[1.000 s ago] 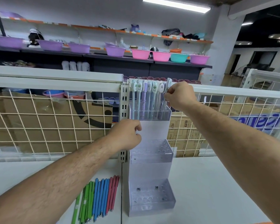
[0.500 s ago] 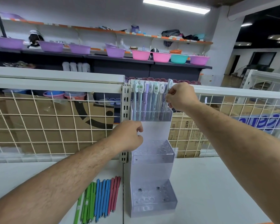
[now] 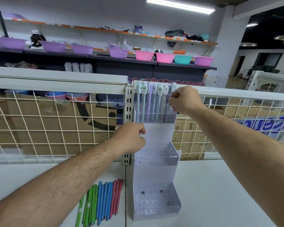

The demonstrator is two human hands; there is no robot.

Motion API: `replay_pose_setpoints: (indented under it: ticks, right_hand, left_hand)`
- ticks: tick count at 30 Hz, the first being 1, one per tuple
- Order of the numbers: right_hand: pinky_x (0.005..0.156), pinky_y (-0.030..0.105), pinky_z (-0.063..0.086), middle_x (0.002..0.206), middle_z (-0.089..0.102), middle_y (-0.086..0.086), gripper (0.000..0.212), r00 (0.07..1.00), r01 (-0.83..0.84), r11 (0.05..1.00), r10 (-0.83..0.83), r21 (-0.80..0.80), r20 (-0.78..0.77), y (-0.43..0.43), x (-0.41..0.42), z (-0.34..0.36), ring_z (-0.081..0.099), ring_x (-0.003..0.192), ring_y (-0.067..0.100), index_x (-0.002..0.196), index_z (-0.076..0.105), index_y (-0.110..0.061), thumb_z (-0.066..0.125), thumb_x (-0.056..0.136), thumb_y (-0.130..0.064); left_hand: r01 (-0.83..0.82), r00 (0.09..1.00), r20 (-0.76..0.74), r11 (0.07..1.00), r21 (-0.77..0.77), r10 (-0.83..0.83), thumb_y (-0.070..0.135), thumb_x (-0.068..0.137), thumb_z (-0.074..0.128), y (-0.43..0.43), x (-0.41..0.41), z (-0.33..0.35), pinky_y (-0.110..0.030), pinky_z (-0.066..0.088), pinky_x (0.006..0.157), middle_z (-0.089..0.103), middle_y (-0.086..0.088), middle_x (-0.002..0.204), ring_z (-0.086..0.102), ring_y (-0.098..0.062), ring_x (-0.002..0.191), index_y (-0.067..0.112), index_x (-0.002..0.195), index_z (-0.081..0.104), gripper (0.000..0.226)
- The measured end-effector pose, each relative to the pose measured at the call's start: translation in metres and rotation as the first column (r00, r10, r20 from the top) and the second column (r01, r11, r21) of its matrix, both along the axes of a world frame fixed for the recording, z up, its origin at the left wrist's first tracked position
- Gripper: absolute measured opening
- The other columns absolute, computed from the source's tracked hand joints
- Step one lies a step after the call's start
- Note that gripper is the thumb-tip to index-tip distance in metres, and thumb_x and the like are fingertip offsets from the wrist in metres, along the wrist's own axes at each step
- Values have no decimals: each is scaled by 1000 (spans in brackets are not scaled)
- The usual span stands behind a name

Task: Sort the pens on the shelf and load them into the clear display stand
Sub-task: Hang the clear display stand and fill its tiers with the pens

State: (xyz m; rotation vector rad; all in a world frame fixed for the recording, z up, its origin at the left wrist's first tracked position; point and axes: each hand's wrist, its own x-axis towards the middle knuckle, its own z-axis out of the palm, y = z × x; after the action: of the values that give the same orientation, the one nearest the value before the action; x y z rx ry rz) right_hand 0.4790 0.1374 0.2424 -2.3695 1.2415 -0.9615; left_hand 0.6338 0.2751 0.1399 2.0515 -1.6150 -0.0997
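A clear three-tier display stand (image 3: pixel 156 163) stands upright on the white shelf against the wire back. Its top tier holds several pastel pens (image 3: pixel 152 102) with rounded caps. The middle and bottom tiers hold no pens. My left hand (image 3: pixel 129 138) grips the stand's left edge just below the top tier. My right hand (image 3: pixel 184 99) pinches the rightmost pastel pen at the top tier's right end. Green, blue and pink pens (image 3: pixel 102 202) lie in sorted rows on the shelf left of the stand's base.
A white wire grid panel (image 3: pixel 56 125) with a top rail backs the shelf, with cardboard boxes (image 3: pixel 39 122) behind it. A slotted upright post (image 3: pixel 129 102) stands just left of the stand. Plastic basins (image 3: pixel 144 55) line a far shelf.
My right hand has shifted slightly down along the rightmost pen at the top tier. My left hand keeps its grip on the stand.
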Motion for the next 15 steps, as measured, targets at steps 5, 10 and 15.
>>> replay_pose_setpoints:
  ticks: [5,10,15]
  right_hand:
    - [56,32,56,72,70,8,25,995,59,997,-63,-51,-80,-1,3,-7,68,67,22,74,69,-11,68,95,-25]
    - [58,36,60,75,71,9,21,990,73,997,-76,-31,-117,1,1,-9,69,67,24,75,72,-12,64,94,-15]
    - [53,28,51,75,69,-1,15,988,69,997,-72,-22,-136,13,-9,-24,65,65,14,75,69,-19,67,90,-18]
  left_hand:
    - [2,1000,-1,1000,12,-2,26,87,59,-2,-1,-2,-36,53,92,61,8,116,57,-13,105,26,118,64,31]
    - [7,1000,12,1000,13,-7,26,87,59,-2,-1,-2,-38,52,93,61,9,116,57,-13,107,26,119,64,32]
    - [36,999,-7,999,19,-36,28,87,58,-1,-1,-4,-39,53,92,61,9,117,57,-14,107,27,119,63,33]
